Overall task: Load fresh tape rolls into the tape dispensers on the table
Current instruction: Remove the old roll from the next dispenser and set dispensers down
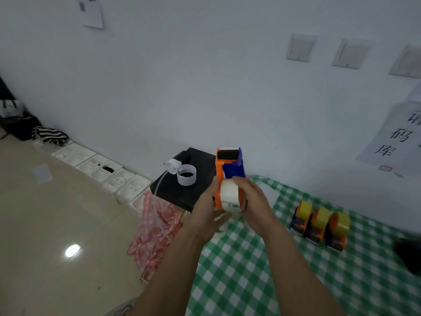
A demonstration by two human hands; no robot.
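I hold an orange and blue tape dispenser (229, 165) upright above the table's left corner. A whitish tape roll (229, 195) sits against its lower part. My left hand (208, 210) grips the dispenser's orange body from the left. My right hand (252, 201) curls round the roll from the right, its fingers over the roll's top edge. Three more orange and blue dispensers (319, 226), each carrying a yellow roll, stand in a row on the green checked tablecloth (250, 270) to the right. Under my hands a whitish roll (219, 231) lies partly hidden.
A black box (182, 192) left of the table carries empty white tape cores (186, 174). A strip of clear tape and a pink cloth (155, 229) hang beside it over the floor. A dark object (407, 254) sits at the table's right edge. The wall is close behind.
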